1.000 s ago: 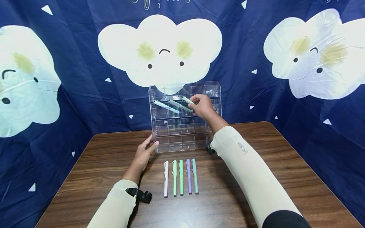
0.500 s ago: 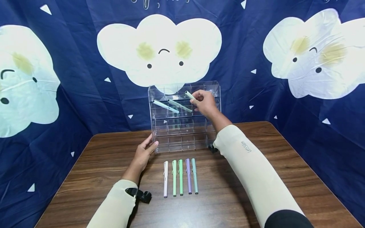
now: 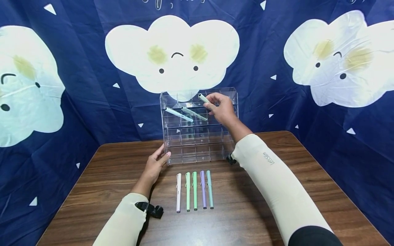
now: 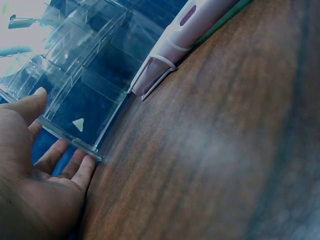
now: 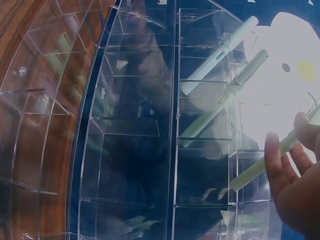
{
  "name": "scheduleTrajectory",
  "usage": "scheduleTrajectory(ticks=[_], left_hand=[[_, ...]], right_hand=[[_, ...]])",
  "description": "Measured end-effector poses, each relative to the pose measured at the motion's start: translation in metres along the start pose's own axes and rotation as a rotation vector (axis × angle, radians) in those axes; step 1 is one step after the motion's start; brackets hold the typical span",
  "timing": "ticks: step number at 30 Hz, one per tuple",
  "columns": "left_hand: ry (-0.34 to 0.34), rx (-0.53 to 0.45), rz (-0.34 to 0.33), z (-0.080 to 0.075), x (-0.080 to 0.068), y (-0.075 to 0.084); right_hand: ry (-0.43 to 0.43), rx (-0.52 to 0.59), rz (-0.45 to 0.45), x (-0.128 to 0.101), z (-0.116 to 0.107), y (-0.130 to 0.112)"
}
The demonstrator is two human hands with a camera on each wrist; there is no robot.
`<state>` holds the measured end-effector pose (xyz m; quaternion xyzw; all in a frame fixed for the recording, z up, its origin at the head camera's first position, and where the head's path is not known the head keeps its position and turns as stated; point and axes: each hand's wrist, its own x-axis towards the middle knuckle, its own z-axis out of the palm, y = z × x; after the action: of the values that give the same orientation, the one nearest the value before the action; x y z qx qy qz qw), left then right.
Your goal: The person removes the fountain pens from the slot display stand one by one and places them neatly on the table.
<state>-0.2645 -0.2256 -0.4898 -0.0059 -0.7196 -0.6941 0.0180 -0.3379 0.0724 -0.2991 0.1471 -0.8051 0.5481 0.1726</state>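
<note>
- The right hand (image 3: 222, 111) pinches a pale green pen (image 3: 203, 98) in its fingertips, tilted, at the top tier of the clear rack (image 3: 229, 94), near the third compartment from the left.
- Two more pens, a light blue one (image 3: 179, 114) and a grey-green one (image 3: 194, 114), lean in the tier just below, left of the hand.
- The left hand (image 3: 156, 164) rests, fingers straight, against the rack's lower left corner.
- The rack stands at the back of the wooden table (image 3: 277, 205).
- Five pens (image 3: 194, 190) lie side by side in front of it.
</note>
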Motion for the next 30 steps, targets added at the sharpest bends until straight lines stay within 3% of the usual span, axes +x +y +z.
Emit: scheduleTrajectory(ticks=[8,14,19,30], left_hand=[[-0.005,-0.007,-0.007,-0.001,0.001,-0.002],[0.0,0.014,0.002,-0.001,0.0,0.0],[0.006,0.009,0.003,-0.001,-0.001,0.001],[0.012,0.012,-0.002,-0.001,0.0,-0.001]], right_hand=[[0.041,0.045,-0.083,0.001,0.0,-0.004],[0.103,0.061,-0.206,-0.004,-0.002,-0.01],[0.131,0.14,-0.305,-0.012,0.002,-0.017],[0.102,0.163,-0.325,-0.034,0.003,-0.014]])
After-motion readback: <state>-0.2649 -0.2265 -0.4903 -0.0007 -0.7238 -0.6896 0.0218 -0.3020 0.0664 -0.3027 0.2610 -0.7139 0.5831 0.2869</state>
